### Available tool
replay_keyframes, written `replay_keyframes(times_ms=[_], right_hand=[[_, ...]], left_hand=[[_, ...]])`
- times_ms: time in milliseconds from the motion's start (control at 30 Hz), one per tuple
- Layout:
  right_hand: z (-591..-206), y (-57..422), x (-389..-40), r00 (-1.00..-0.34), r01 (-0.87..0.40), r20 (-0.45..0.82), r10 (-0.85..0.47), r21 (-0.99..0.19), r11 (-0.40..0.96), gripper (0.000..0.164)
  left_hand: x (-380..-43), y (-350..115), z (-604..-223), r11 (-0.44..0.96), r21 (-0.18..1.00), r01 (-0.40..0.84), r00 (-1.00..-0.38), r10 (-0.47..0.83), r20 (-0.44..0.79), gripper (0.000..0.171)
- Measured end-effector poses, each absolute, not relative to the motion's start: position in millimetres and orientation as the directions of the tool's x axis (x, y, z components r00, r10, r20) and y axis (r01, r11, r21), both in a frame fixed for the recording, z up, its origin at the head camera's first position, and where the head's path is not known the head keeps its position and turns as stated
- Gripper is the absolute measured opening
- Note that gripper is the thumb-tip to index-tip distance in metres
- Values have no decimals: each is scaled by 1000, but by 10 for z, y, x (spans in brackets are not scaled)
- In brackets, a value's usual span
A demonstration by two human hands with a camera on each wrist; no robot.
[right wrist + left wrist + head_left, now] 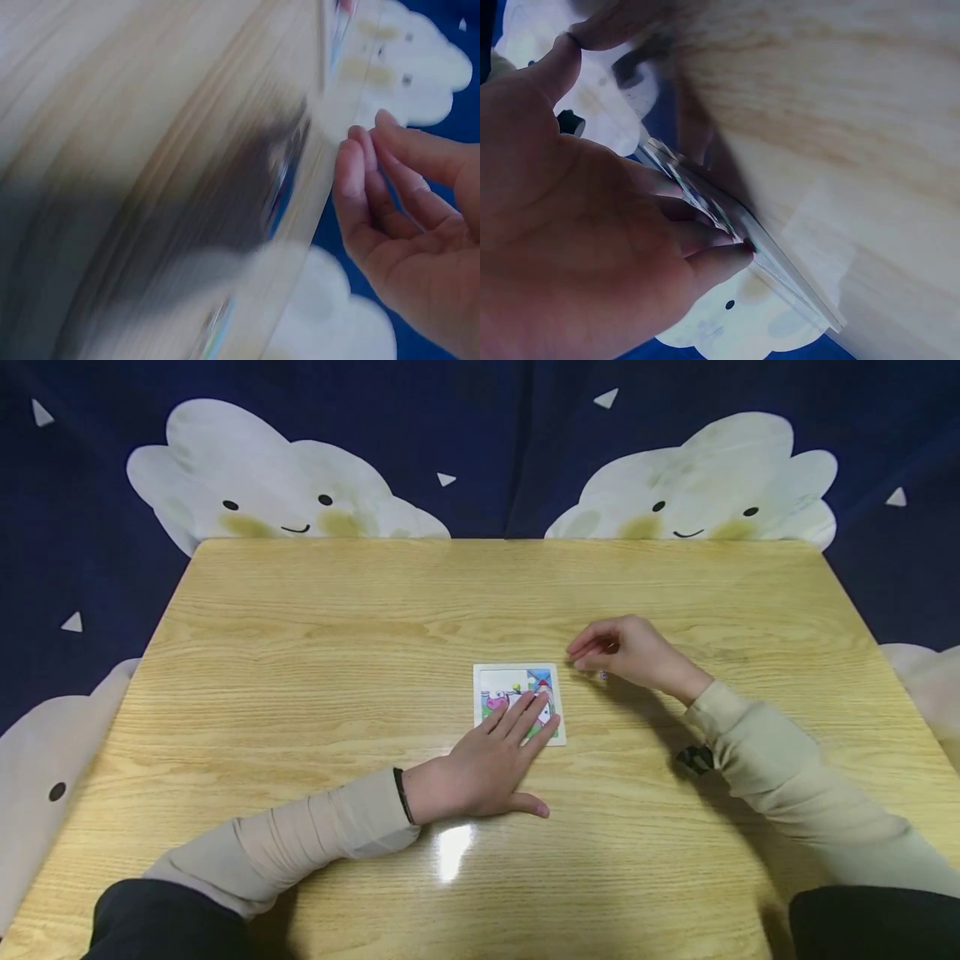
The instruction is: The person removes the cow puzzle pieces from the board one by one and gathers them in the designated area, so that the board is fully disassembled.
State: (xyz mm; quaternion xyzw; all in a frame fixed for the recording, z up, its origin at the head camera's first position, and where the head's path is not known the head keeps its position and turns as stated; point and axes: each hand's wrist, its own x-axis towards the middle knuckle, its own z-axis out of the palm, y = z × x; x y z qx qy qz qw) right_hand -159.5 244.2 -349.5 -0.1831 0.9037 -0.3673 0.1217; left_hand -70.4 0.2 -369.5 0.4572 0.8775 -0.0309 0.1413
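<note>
A square picture puzzle [493, 681] in a white frame lies mid-table, showing a pink-nosed cow and a patch of blue. My left hand [483, 770] rests on its lower part with the fingers spread and the thumb off to the side, hiding some of the picture. From the left wrist, the fingertips [739, 255] touch the puzzle's face near its edge. Just right of the puzzle, my right hand [637, 652] hovers above the table, fingers loosely bent and nothing visible between them and the thumb. Under it shows a small bluish bit [603, 675], mostly hidden by the hand.
The wooden table [337, 602] extends to a dark blue curtain [495, 410] with smiling clouds. Low on the table in the right wrist view are a blurred blue strip [281, 199] and a lighter coloured strip [215, 330]. A black device [695, 760] hangs at the right sleeve.
</note>
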Motion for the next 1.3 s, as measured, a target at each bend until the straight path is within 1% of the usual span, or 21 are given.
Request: replay_keyframes(times_ms=[200, 467, 600, 733, 967, 1200, 1300], right_hand=[[-3577, 2147, -1628, -880, -284, -97, -464, -676, 679, 12], [-3581, 2060, -1642, -867, -323, -80, -492, -661, 677, 11], [-3576, 2028, -1652, -860, -333, -83, -503, -656, 677, 10], [-3597, 2015, -1661, -868, -310, -103, -486, -652, 692, 9], [-3605, 2001, -1661, -886, -276, -109, -450, -657, 702, 10], [-3585, 2003, -1644, -909, -205, -112, -401, -717, 666, 10], [-3579, 2008, -1630, -909, -200, -108, -402, -735, 649, 9]], left_hand=[[-661, -21, -3704, 572, 62, 818, -540, 801, -257, 102], [-583, -106, -3703, 567, 35, 823, -544, 803, -244, 103], [-575, -109, -3693, 574, 53, 817, -546, 801, -246, 104], [-571, -95, -3693, 580, 60, 812, -550, 796, -252, 105], [-568, -77, -3694, 582, 32, 813, -551, 785, -284, 105], [-562, -79, -3675, 580, 27, 814, -551, 787, -276, 105], [-562, -78, -3675, 579, 28, 815, -551, 788, -275, 105]])
